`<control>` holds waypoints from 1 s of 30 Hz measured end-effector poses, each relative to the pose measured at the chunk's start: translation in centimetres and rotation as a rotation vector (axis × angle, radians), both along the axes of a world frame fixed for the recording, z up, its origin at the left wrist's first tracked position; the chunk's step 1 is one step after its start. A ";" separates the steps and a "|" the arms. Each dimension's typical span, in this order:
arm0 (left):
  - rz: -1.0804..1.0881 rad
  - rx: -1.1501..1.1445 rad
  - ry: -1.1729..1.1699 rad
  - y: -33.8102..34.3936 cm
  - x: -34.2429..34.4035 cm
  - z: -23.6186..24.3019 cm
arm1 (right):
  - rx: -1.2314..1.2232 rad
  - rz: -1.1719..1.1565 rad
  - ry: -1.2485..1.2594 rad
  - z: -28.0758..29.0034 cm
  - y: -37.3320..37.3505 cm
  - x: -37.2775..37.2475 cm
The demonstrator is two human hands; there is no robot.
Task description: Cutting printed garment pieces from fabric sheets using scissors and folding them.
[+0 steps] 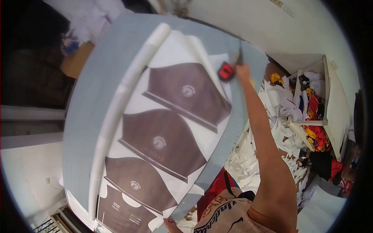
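Note:
A long white sheet printed with several brown garment-shaped panels lies across the blue-grey table, its far-left side rolled into a long tube. At its near edge, low in the picture, my left hand has its fingers closed on the sheet's border; the hand is small and partly cut off. My right arm stretches to the far right of the table. There my right hand, smeared by motion, is closed round what looks like dark scissors, blades pointing away. Just left of it lies a red-and-black object, perhaps a tape measure.
White scraps are heaped on the floor to the right of the table. Beyond them, a wooden shelf unit holds colourful cloth. A cardboard box and crumpled white material stand at the far left. A wall borders the far side.

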State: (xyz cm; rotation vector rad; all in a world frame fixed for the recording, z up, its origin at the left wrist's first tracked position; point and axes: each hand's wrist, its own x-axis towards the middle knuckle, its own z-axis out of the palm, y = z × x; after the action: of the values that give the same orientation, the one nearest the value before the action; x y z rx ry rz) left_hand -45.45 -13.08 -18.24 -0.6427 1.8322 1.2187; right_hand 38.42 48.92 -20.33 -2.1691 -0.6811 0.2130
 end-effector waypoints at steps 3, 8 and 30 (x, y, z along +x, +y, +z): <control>-0.034 -0.065 -0.019 1.1 0.2 1.0 | -0.122 0.112 0.032 -0.4 2.3 -4.3; -0.002 -0.313 0.013 3.7 3.3 -0.4 | -0.164 0.150 0.068 -1.2 1.0 0.1; -1.044 -0.106 0.697 -5.9 -0.2 -2.9 | 0.422 0.122 0.405 3.3 -28.5 -1.2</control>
State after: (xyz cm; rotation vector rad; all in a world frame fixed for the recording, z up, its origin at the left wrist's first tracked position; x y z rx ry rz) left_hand -45.64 -18.94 -21.13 0.7526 2.2912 0.6246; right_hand 37.21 20.38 -17.08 -1.6193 -0.5638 0.5096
